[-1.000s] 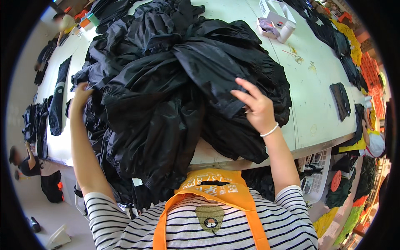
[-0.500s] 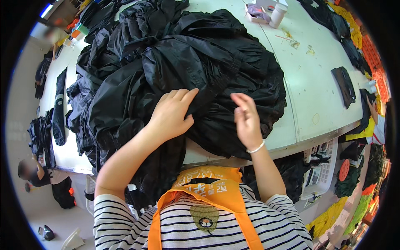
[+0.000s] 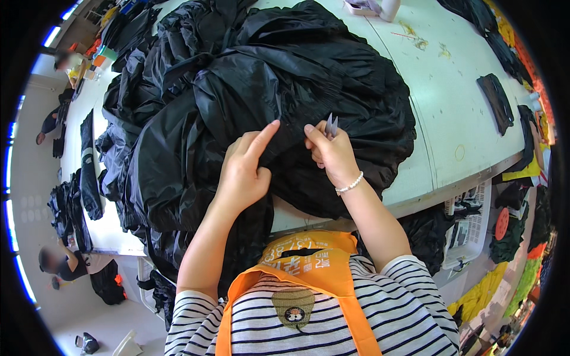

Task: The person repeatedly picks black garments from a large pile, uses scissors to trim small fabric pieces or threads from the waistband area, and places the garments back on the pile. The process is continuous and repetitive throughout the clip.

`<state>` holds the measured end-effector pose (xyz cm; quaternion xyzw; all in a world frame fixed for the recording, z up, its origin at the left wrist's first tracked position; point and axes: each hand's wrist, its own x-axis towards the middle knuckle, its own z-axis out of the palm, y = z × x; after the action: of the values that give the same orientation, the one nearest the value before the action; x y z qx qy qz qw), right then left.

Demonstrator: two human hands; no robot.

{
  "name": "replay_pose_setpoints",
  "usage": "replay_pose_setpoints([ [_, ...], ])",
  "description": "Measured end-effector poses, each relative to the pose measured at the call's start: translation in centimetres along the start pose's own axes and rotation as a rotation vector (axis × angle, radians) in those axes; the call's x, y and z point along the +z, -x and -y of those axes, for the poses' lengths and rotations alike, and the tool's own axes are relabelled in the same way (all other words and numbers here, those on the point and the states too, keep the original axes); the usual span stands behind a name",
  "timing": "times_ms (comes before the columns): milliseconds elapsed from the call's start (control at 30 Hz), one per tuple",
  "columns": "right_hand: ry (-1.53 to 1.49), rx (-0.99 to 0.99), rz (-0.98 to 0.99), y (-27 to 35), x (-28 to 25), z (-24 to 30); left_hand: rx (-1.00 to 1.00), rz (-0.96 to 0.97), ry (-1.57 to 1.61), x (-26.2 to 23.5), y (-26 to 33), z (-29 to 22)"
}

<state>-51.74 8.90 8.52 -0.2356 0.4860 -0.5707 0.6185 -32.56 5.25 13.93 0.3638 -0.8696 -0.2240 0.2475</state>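
Observation:
A large heap of black, shiny garments (image 3: 237, 89) with gathered elastic parts spreads over the table in front of me. On its near side rests my left hand (image 3: 244, 169), index finger stretched out along the fabric and thumb apart; its other fingers are partly hidden. Just to the right, my right hand (image 3: 333, 153) is closed around thread snips (image 3: 331, 125), whose two pointed blades stick up past the fingers, slightly apart. The rest of the snips is hidden in the palm. The right thumb and fingers are close to the gathered fabric.
The white table (image 3: 433, 118) has thread scraps (image 3: 420, 43) on it. A folded dark garment (image 3: 496, 104) lies at the right, and a white bottle (image 3: 389, 9) stands at the back. Below the right edge is a white crate (image 3: 469, 231). Another person (image 3: 74, 263) is at far left.
My right hand has turned inward and moved left toward the left hand, and the snips' blades now show. My left index finger now points out more. The view has shifted slightly.

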Motion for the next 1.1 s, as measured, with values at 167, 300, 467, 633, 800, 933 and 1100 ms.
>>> replay_pose_setpoints([
  [167,0.057,-0.176,0.012,-0.7,0.2,2.5,0.020,-0.130,-0.140,-1.6,-3.3,-1.4],
  [300,-0.040,-0.246,0.088,-1.1,0.1,5.4,0.276,-0.029,-0.027,-2.2,-8.7,-1.9],
  [467,-0.044,-0.168,0.005,-1.3,0.4,6.2,0.102,0.096,0.381,-0.9,-9.5,1.0],
  [633,0.004,-0.153,-0.041,-2.2,0.4,6.2,0.002,0.103,0.485,-0.2,-9.8,1.9],
  [800,0.371,-0.508,-0.028,-2.8,-0.4,7.4,-0.062,0.017,0.400,0.5,-9.5,2.4],
  [933,0.747,-0.566,0.047,-2.9,0.4,7.8,0.025,0.014,0.245,0.8,-9.2,2.6],
  [1100,0.957,-0.766,0.030,-4.2,0.9,7.4,-0.016,0.020,0.295,1.0,-8.9,3.0],
])
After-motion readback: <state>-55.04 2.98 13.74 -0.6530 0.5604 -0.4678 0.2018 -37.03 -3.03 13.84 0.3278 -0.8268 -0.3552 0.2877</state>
